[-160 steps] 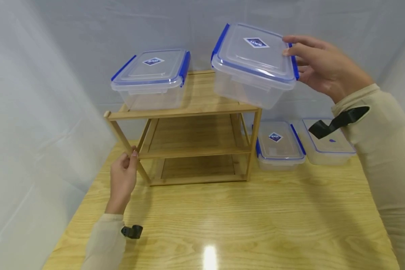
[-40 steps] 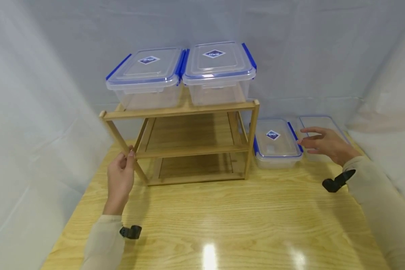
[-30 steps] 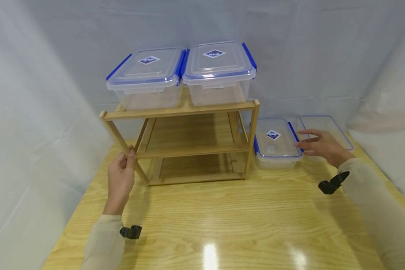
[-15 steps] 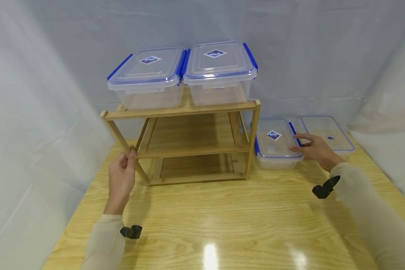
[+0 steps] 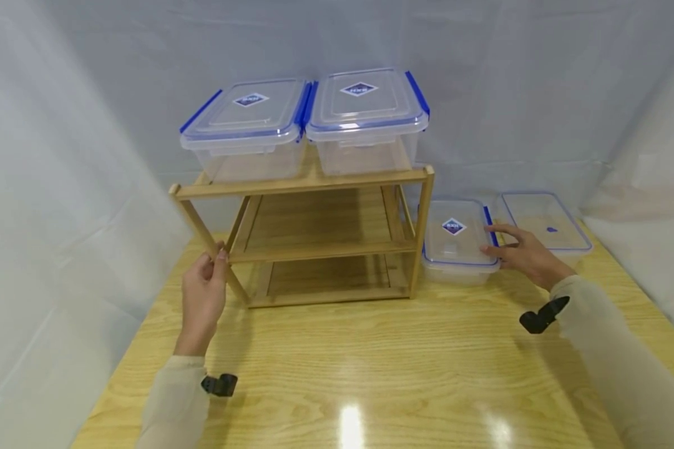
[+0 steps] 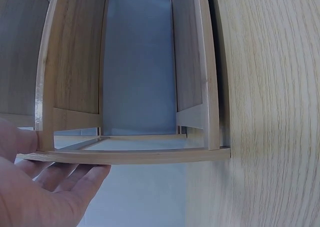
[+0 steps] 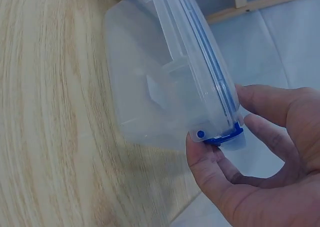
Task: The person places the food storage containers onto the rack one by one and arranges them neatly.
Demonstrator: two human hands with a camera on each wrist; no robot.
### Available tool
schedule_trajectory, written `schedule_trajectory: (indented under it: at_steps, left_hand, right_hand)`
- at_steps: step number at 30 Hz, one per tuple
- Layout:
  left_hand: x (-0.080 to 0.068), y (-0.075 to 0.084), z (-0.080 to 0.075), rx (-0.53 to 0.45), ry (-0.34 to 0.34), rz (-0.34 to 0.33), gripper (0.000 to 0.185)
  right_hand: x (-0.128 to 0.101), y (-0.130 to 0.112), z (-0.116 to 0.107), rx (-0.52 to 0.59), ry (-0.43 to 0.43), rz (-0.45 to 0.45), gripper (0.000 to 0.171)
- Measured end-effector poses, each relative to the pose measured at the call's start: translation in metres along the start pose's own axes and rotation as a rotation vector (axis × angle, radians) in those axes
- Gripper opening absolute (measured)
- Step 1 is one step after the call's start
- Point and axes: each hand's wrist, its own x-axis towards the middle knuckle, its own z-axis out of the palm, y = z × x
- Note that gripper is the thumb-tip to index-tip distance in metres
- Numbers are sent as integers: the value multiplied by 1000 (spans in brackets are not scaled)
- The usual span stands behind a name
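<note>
Shallow clear container (image 5: pixel 459 240) with blue-clipped lid lies flat on the table (image 5: pixel 371 362), just right of the bamboo rack (image 5: pixel 309 240), long axis running away from the person. Right hand (image 5: pixel 525 252) grips its right edge, thumb under, fingers over. Left hand (image 5: pixel 202 299) pinches the rack's front-left post.

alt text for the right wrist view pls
A right hand grips the blue-latched corner of a clear plastic container, thumb underneath and fingers on the lid side. It is seen close up over a light wooden table.
</note>
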Motion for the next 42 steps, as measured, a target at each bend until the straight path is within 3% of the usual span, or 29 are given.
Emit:
schedule_trajectory:
  at_steps: [14,28,42]
  left_hand:
    - [-2,-1,0,3,-6,9,48]
    - [-1,1,1,14,5,20,49]
    - [-1,2,1,-4,0,7,48]
  right_hand:
    - [-5,7,-2,134,28,12,77]
    - [-22,-4,-5,304,18,-35,74]
    - [-53,-1,-16,431,81,-52,62]
